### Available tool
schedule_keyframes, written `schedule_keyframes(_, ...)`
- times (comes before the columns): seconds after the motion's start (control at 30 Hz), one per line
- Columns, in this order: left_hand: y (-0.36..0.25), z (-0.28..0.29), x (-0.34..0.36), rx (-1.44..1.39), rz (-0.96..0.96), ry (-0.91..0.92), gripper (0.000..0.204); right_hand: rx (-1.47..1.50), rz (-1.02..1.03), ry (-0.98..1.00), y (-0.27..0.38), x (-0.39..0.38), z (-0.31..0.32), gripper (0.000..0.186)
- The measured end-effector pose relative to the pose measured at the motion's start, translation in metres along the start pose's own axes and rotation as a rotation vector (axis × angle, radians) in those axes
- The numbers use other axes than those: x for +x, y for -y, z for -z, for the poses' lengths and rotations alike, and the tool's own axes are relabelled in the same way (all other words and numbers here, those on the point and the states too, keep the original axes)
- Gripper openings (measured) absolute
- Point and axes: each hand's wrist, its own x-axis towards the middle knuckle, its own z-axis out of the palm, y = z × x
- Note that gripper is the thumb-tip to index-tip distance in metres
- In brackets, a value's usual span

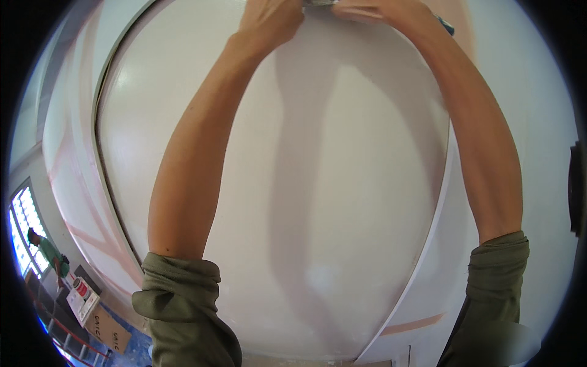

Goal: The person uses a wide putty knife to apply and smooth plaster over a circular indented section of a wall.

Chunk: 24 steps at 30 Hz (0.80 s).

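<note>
Both my arms, in rolled olive sleeves, reach up in front of a large off-white door-like panel (367,183). My left hand (273,23) is closed at the top edge of the view, its fingertips partly cut off. To its right, my right hand (382,8) has its fingers pressed together and pointing left. Between the hands shows a sliver of a shiny greyish thing (319,2), mostly out of view; its kind cannot be told. A dark teal tip (447,25), perhaps a tool's handle end, sticks out behind my right wrist.
A dark gap (96,116) runs down the panel's left side. The wall beside it has pinkish patches (92,238). At far left a person in green (52,254) stands near a bright window (24,220), a red-and-white bucket (81,286), a cardboard box (109,330) and a ladder (67,336).
</note>
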Motion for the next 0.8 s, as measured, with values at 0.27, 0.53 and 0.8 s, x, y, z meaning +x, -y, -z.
schedule_keyframes(0.27,0.015,0.008,0.019,0.0,-0.033,-0.029,0.064,-0.03,0.035,0.011,0.004,0.031,0.013,0.038)
schedule_keyframes(0.53,-0.012,0.027,0.016,-0.023,-0.028,-0.002,0.061,-0.106,-0.003,0.087,-0.007,0.021,0.02,0.038)
schedule_keyframes(0.8,-0.03,0.044,-0.002,-0.056,0.012,-0.023,0.063,-0.073,0.103,-0.047,-0.007,0.002,0.024,0.04)
